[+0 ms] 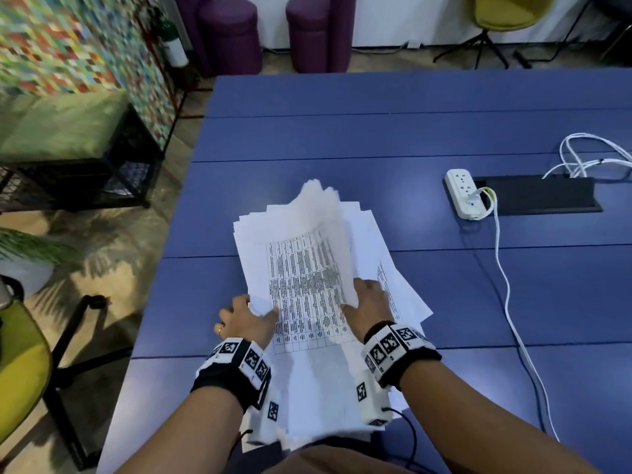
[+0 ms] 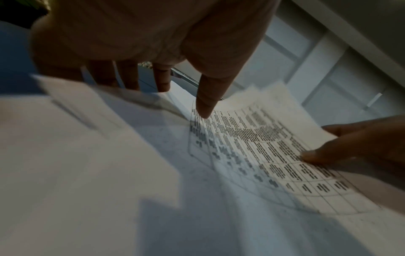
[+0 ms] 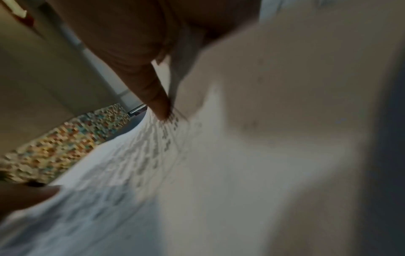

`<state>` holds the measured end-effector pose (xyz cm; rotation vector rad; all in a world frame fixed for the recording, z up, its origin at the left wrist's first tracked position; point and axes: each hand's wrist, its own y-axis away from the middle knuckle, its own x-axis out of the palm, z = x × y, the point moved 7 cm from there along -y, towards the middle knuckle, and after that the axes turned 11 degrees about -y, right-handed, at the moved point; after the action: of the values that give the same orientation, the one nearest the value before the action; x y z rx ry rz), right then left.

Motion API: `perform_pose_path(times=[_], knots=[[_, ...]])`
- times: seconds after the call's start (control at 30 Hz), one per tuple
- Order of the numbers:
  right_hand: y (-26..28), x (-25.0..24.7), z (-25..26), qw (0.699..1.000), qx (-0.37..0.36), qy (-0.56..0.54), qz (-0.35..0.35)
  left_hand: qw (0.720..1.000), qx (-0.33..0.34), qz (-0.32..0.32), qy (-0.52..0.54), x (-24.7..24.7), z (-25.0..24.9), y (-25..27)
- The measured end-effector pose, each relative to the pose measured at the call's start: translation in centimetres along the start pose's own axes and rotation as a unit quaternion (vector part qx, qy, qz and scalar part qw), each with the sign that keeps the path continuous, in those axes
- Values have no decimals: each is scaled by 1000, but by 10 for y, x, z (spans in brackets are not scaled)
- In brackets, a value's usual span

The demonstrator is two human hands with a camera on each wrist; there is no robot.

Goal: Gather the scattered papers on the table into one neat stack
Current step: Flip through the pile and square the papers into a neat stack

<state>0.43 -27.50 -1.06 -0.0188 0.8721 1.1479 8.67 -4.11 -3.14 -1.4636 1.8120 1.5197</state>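
A loose pile of white papers (image 1: 307,371) lies on the blue table (image 1: 376,138), with its edges fanned out. The top sheet (image 1: 304,295) carries a printed grid of text. My left hand (image 1: 251,314) grips the pile's left edge, the thumb (image 2: 205,105) on the printed sheet (image 2: 274,155) and the fingers (image 2: 129,76) behind the edge. My right hand (image 1: 360,299) pinches several sheets (image 1: 328,217) that curl up off the pile's right side. In the blurred right wrist view its thumb (image 3: 158,102) presses against those lifted sheets (image 3: 274,104).
A white power strip (image 1: 465,195) with a plugged cable (image 1: 502,278) lies to the right beside a black cable slot (image 1: 543,198). The table's left edge is close to my left hand. A yellow chair (image 1: 20,364) stands at the left.
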Motion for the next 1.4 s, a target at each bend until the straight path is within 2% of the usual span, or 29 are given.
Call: perform_pose_path(times=[0.07,0.17,0.33,0.4,0.47,0.5,0.57,0.63,0.67,0.73,0.83,0.9,1.03,1.13,1.23,1.4], knots=[[-3,-9,-9,997,45,65,-23,1000,21,-10,-9,0,-5,2],[-6,-9,-11,998,61,22,-3,999,42,1,26,5,-8,1],[1,-5,6,1000,-3,-16,-6,989,-13,32,146,11,1,-14],[10,-1,18,997,-64,-28,-12,990,-14,61,129,15,3,-19],[19,4,26,989,-108,-105,-3,994,-15,55,95,13,6,-19],[22,4,27,982,-106,-154,-6,997,-13,47,62,10,6,-18],[21,-1,19,972,-47,-227,-23,999,-11,32,-1,4,4,-15],[14,-4,4,965,56,-257,-20,1000,2,19,-13,2,0,-12],[10,-5,-1,965,93,-244,-7,1000,4,21,-10,3,-1,-14],[4,-5,-9,977,121,-172,9,999,21,28,16,6,-4,-14],[0,-11,-11,993,105,-45,-37,997,27,38,66,11,-3,-14],[0,-11,-12,992,114,-32,-47,996,17,32,82,14,2,-19],[-5,-8,-9,991,95,-81,-48,992,-15,55,110,16,9,-26],[-3,-12,-8,977,72,-192,-57,998,-31,52,35,14,14,-30],[-2,-9,-2,970,30,-238,-48,999,-34,36,-11,8,15,-28],[9,-5,13,981,-42,-182,-51,995,3,49,89,14,16,-38]])
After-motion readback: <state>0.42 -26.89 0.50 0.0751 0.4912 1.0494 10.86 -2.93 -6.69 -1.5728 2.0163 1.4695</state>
